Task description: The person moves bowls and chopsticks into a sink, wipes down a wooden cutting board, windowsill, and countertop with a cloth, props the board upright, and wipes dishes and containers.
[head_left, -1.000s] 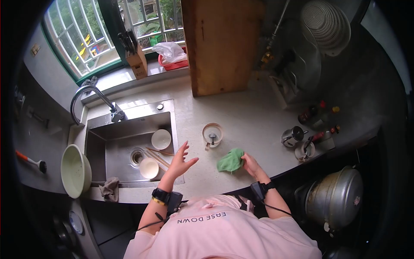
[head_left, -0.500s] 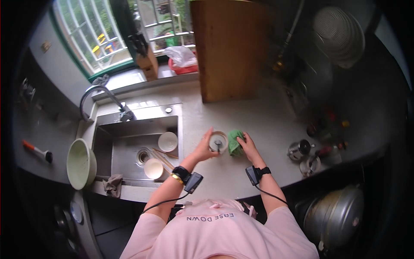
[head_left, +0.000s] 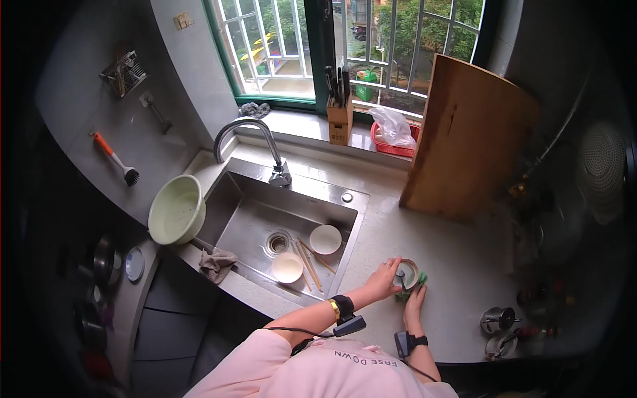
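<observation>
A small round pale container point(head_left: 409, 267), with a dark spoon-like piece in its middle, is over the worktop point(head_left: 371, 252) right of the sink. My left hand point(head_left: 383, 280) is closed on its left side. In my right hand point(head_left: 414, 306) is a green cloth point(head_left: 423, 278), pressed against the container's right and lower side. Part of the cloth is hidden behind the container and my fingers. Whether the container rests on the worktop or is lifted, I cannot tell.
Two white bowls point(head_left: 287, 268) and several chopsticks point(head_left: 308, 265) lie in the steel sink point(head_left: 232, 219). A pale green basin point(head_left: 176, 211) and grey rag point(head_left: 217, 265) are at its left. A wooden board point(head_left: 464, 146) stands behind; a metal pot point(head_left: 497, 320) is at right.
My view has swung left, so everything appears further right and lower. The green cloth, held apart from the container before, now touches it, and my hands are closer together.
</observation>
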Tool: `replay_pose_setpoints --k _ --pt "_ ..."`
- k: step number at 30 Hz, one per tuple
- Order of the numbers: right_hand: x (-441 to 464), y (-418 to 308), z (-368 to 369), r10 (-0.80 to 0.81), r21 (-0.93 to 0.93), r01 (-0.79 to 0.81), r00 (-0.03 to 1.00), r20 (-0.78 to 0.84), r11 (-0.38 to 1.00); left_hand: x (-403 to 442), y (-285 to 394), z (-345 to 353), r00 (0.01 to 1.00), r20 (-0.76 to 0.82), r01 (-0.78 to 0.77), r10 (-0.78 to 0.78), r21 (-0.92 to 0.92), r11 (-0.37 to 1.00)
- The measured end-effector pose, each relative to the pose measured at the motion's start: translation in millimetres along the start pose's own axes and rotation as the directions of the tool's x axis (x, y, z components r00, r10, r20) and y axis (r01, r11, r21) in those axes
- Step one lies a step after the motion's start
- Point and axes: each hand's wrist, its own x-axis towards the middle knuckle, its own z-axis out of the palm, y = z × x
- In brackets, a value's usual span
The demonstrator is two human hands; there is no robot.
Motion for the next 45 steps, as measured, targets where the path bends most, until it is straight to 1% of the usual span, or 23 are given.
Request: replay_pose_setpoints --k 1,4,7,8,9,11,14,16,17,18,21,22,24,27,28,31,32,35,36,39,40,43,45 --pt "-8 0 -2 -0.007 -0.080 0.003 0.999 -0.045 0.997 -1 0 0 1.000 0.004 0.009 -0.009 0.002 1.000" --pt "-38 -11 -9 -0.090 -0.323 0.090 0.996 0.015 0.942 1 -2 3 1.000 0.004 0.005 -0.005 0.003 1.000" --pt "-35 -11 -30 -0.078 -0.324 0.094 0.995 0.061 0.941 4 -6 6 1.000 -0.017 -0.019 0.019 0.018 1.000" --pt "-29 -21 -37 -0.052 -0.378 0.052 0.999 0.012 0.924 4 -5 6 1.000 -0.025 -0.018 0.019 0.043 0.999" --pt "-18 -28 -43 -0.084 -0.339 0.081 0.996 0.006 0.937 3 -2 5 0.999 -0.034 -0.014 0.016 0.066 0.998" --pt "8 -40 -55 -0.145 -0.260 0.140 0.989 0.000 0.955 2 5 3 1.000 -0.018 0.017 -0.017 0.036 0.999" --pt "43 -57 -51 -0.112 -0.229 0.146 0.982 0.154 0.962 0 9 1 0.999 -0.029 0.041 -0.041 0.012 0.999" --pt "61 -58 -39 0.028 -0.127 0.013 0.949 0.313 0.992 0 8 4 0.998 -0.050 0.030 -0.029 0.011 0.999" --pt "70 -57 -32 0.089 -0.085 -0.060 0.914 0.395 0.995 0 7 6 0.999 -0.039 0.031 -0.031 0.007 0.999" --pt "78 -45 -27 0.146 -0.092 -0.116 0.877 0.458 0.989 1 7 7 0.999 -0.032 0.034 -0.034 0.004 0.999" --pt "85 -28 -14 0.176 0.025 -0.213 0.859 0.480 0.977 0 9 4 0.998 -0.040 0.057 -0.057 -0.011 0.998" --pt "82 -31 -7 0.167 0.035 -0.210 0.859 0.483 0.977 0 10 3 0.997 -0.044 0.063 -0.064 -0.017 0.998" --pt "68 -40 -5 0.152 0.061 -0.204 0.869 0.471 0.977 -2 11 3 0.995 -0.065 0.075 -0.075 0.006 0.997" --pt "46 -25 -7 0.068 0.128 -0.113 0.946 0.316 0.985 -1 11 7 0.995 -0.044 0.092 -0.092 0.004 0.996" --pt "34 -27 -5 0.032 0.110 -0.063 0.963 0.266 0.992 0 11 7 0.994 -0.041 0.097 -0.098 -0.008 0.995" --pt "6 -25 -3 0.000 -0.006 0.000 0.998 0.068 1.000 -2 8 8 0.994 -0.068 0.088 -0.089 -0.027 0.996" --pt "3 -15 -9 -0.034 -0.068 0.036 0.999 0.036 0.997 -1 7 9 0.994 -0.077 0.071 -0.073 -0.030 0.997" --pt "-9 12 -23 -0.099 -0.268 0.102 0.995 0.025 0.958 0 5 12 0.994 -0.059 0.095 -0.097 -0.035 0.995" --pt "-17 10 -20 -0.120 -0.258 0.120 0.993 0.017 0.959 0 6 12 0.993 -0.064 0.099 -0.101 -0.030 0.995" --pt "-34 -7 -15 -0.055 -0.195 0.057 0.998 0.018 0.979 0 7 10 0.993 -0.058 0.100 -0.101 -0.008 0.995" --pt "-36 -10 -14 -0.064 -0.167 0.066 0.998 0.015 0.984 0 7 9 0.994 -0.046 0.099 -0.099 -0.002 0.995" --pt "-39 -4 -23 -0.027 -0.239 0.050 0.995 0.098 0.970 0 8 6 0.994 -0.034 0.108 -0.108 0.005 0.994" --pt "-39 -3 -25 -0.012 -0.180 0.032 0.994 0.112 0.983 -1 12 3 0.992 -0.017 0.129 -0.129 0.001 0.992"
